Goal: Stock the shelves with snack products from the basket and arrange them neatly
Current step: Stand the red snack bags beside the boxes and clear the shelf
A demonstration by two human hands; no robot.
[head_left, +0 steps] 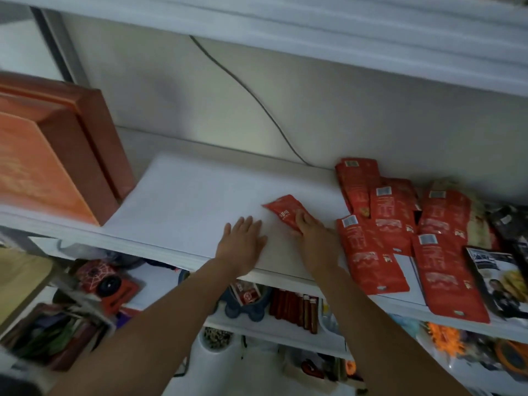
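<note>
- The right hand (307,224) curls its fingers over the near end of a small red packet (284,212), which lies flat on the white shelf (185,201). The hold looks meant to slide or turn the packet into line.
- The left hand (243,238) lies just left of it, palm down, fingers spread and straight on the bare shelf, holding nothing. It is probably a brace while leaning in.
- Just right of the right hand, larger red packs (400,224) lie overlapped in rows, barcodes up, so the packet likely joins that side.
- Far left of the left hand stands an orange box (48,155), closed; its contents cannot be told.
- The basket is not in view. Below the wrists, a blue tub (245,312) on a lower shelf seems to hold a red pack.
</note>
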